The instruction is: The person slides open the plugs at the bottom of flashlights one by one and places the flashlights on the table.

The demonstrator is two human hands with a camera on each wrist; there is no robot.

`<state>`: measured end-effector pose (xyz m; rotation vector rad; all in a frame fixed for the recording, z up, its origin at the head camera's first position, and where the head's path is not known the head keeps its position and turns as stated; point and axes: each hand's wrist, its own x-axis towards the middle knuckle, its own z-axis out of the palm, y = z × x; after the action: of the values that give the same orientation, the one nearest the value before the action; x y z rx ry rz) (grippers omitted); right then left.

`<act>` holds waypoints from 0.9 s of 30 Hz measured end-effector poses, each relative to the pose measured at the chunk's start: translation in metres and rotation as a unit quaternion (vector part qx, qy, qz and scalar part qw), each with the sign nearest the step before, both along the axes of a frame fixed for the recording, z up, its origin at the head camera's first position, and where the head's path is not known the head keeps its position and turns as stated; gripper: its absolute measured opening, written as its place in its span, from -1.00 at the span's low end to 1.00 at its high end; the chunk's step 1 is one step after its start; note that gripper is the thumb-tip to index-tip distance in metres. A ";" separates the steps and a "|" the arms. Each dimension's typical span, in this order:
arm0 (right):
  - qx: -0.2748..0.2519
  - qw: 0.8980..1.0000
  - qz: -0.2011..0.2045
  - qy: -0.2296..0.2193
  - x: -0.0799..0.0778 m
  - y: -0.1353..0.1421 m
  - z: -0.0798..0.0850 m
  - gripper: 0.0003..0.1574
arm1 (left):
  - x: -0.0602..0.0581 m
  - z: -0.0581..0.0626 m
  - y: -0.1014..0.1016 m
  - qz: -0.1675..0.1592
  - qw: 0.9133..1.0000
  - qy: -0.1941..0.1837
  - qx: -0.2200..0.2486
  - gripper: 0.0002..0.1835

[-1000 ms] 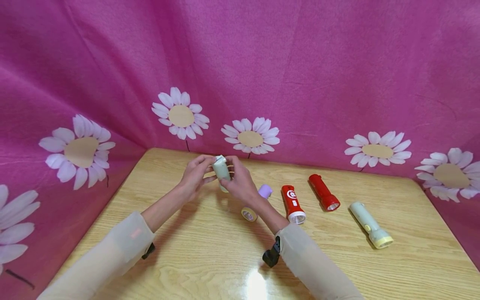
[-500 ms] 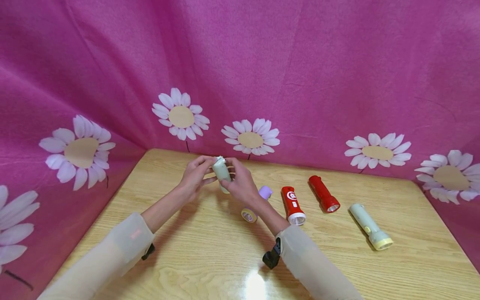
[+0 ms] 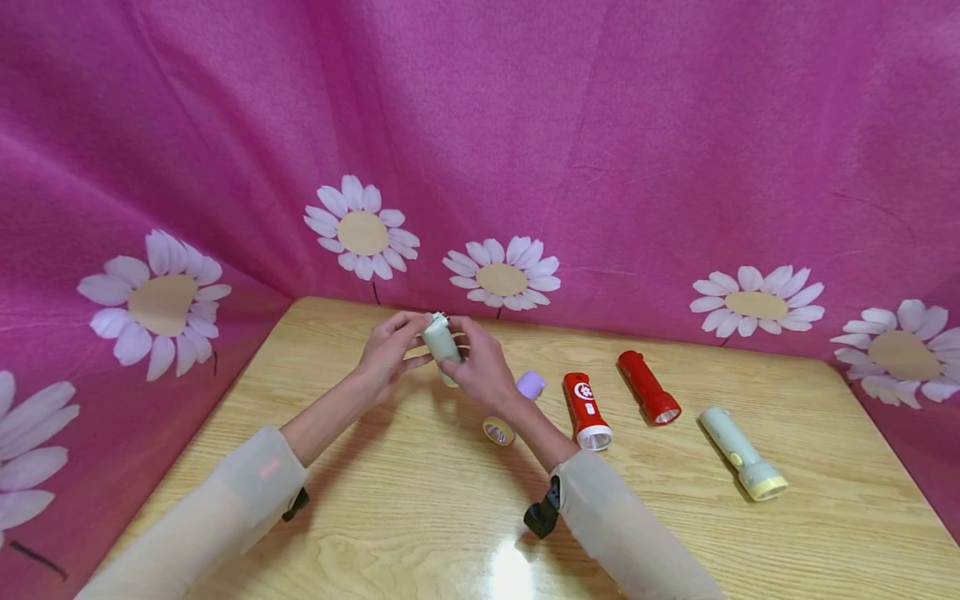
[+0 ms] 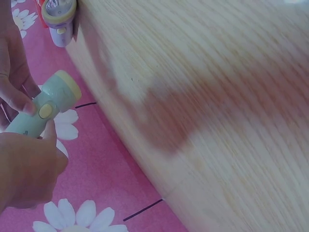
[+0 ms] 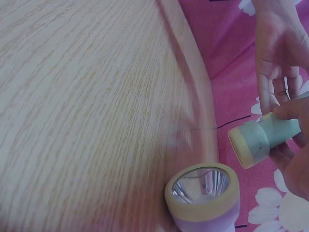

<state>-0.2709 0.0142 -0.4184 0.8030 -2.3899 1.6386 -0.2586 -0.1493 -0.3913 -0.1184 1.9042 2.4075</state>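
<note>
Raised over the far left part of the table is a pale green flashlight (image 3: pixel 441 339), its tail end pointing up. My right hand (image 3: pixel 480 360) grips its body, thumb across the near side. At the tail, the thumb and fingers of my left hand (image 3: pixel 388 354) pinch the end, where small thin metal prongs seem to stick out. The left wrist view shows the same flashlight (image 4: pixel 60 94) with its cream head rim and a yellow button, a fingertip of my left hand (image 4: pixel 31 169) close by that button. Part of the body is hidden behind my right fingers.
On the wooden table (image 3: pixel 405 517) a purple flashlight (image 3: pixel 531 385) lies partly under my right forearm. Rightward lie a red flashlight with a white rim (image 3: pixel 582 400), an all-red flashlight (image 3: pixel 641 379) and another pale green flashlight (image 3: pixel 731 437). A pink flowered cloth (image 3: pixel 600 167) stands behind.
The held flashlight has tilted slightly, its tail shifting a little left. The tail end looks different, with thin prongs now showing. Both hands stay nearly in place.
</note>
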 end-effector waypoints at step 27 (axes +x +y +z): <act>0.025 1.000 -0.006 0.013 0.001 -0.001 0.003 -0.43 | 0.001 0.005 0.001 -0.005 1.000 -0.005 0.002 -0.83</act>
<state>-0.2703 0.0130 -0.4158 0.8119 -2.4226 1.5608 -0.2573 -0.1481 -0.3866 -0.1192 1.8922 2.3988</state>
